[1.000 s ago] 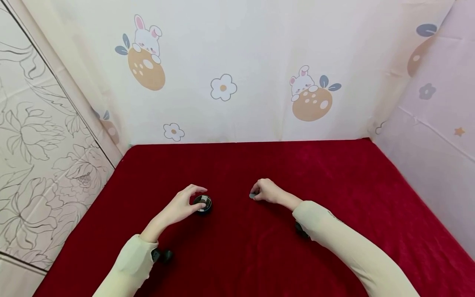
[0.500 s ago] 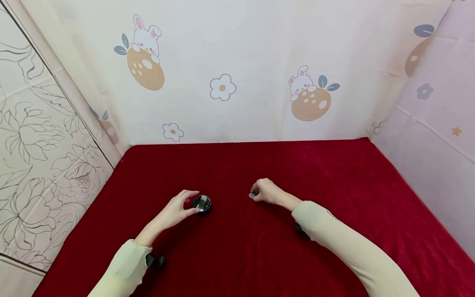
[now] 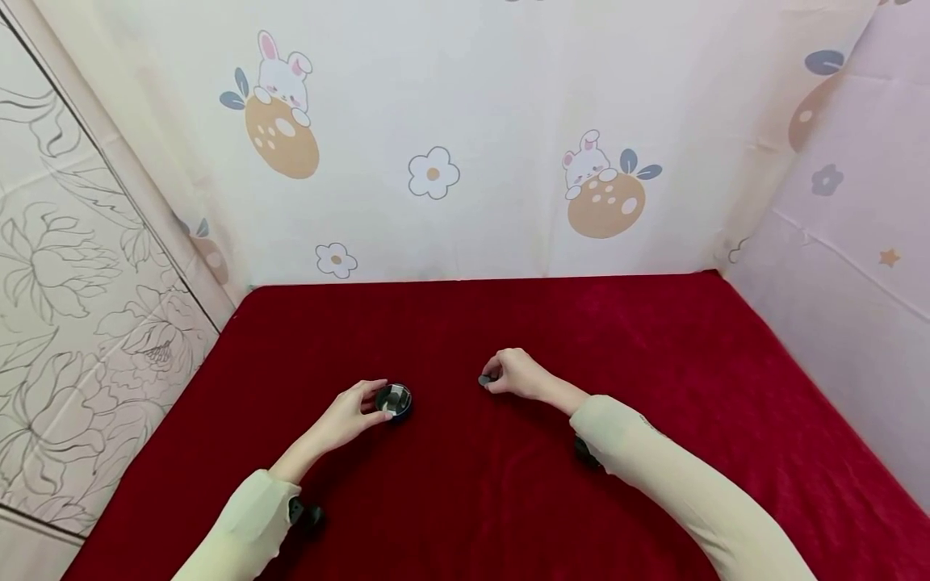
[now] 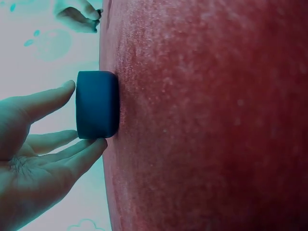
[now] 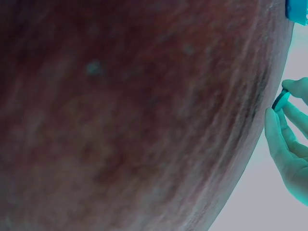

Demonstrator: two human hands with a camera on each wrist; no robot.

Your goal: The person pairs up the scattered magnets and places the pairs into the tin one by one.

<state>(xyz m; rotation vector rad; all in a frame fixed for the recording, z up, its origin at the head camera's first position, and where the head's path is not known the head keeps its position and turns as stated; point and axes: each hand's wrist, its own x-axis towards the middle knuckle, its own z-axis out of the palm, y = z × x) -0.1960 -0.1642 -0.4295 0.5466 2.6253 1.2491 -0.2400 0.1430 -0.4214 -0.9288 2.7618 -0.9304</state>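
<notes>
A dark, round, low jar with a shiny top stands on the red cloth, left of centre in the head view. My left hand holds it from the left, thumb at its near side and fingers at its far side. In the left wrist view, the jar shows a smooth, plain side wall between thumb and fingertips. To the right, my right hand pinches a small grey disc between thumb and fingers. The disc appears thin and tilted in the right wrist view, close over the cloth.
Red velvety cloth covers the table. Behind it hangs a pale curtain with rabbits and flowers, and a panel with line-drawn flowers stands at the left. Dark wrist cameras are strapped under both forearms.
My left hand has drawn back from over the jar's top and settled around its left side. The right hand has shifted slightly left, still pinching the disc.
</notes>
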